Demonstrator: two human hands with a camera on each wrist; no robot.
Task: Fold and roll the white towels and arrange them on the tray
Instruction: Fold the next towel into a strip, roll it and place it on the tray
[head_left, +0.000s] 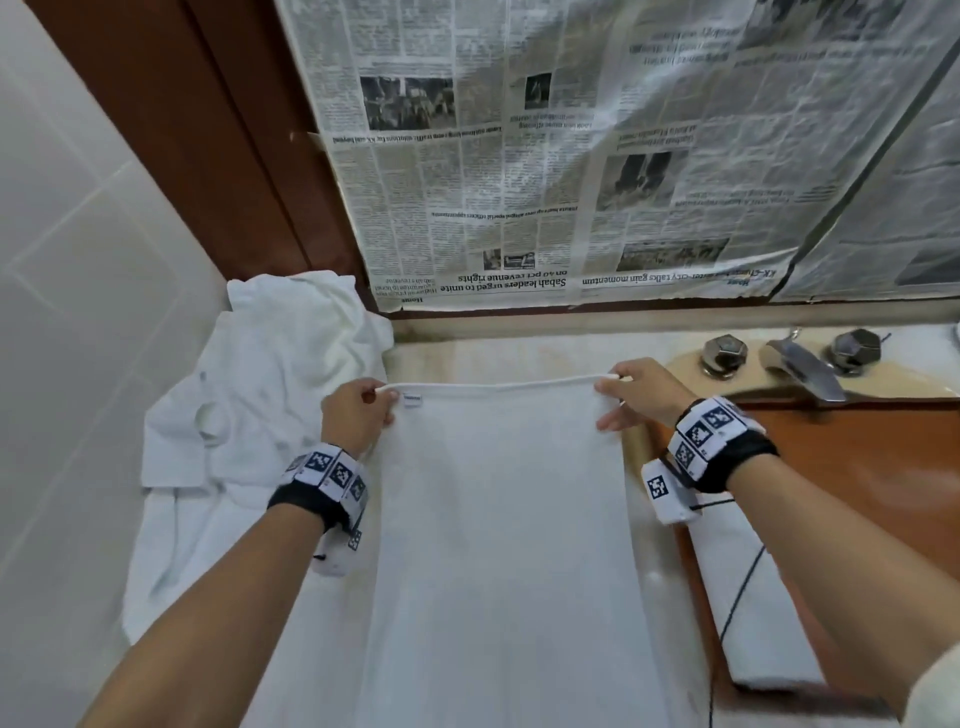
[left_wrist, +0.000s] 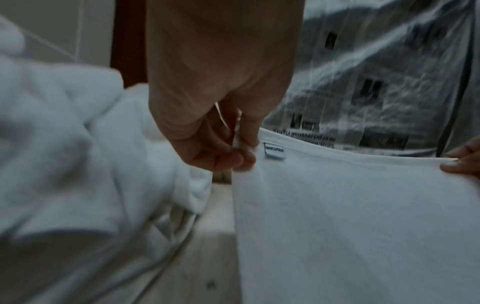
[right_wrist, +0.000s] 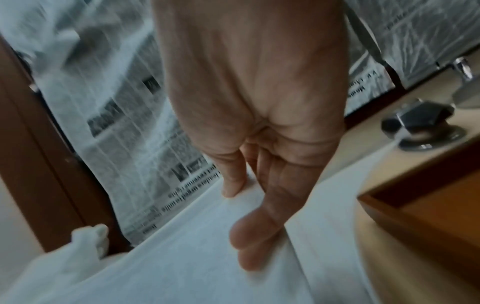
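White towel (head_left: 498, 519) stretched flat along the bench (head_left: 519, 348), far hem raised. Left hand (head_left: 358, 415) pinching the left corner beside the sewn label (left_wrist: 274, 151); right hand (head_left: 636, 395) pinching the right corner. Crumpled towels (head_left: 270, 374) heaped at left. Folded towel (head_left: 753, 597) lying on the wooden tray (head_left: 857, 467) at right, near the tap (head_left: 800, 364).

The head view is bright and evenly lit, with soft shadows only; its edges bow, and the newspaper (head_left: 545, 156) smears at the top. Both wrist views are dimmer and grainy, the newspaper behind streaked with motion blur, the crumpled towels (left_wrist: 64, 154) nearest the lens unfocused.
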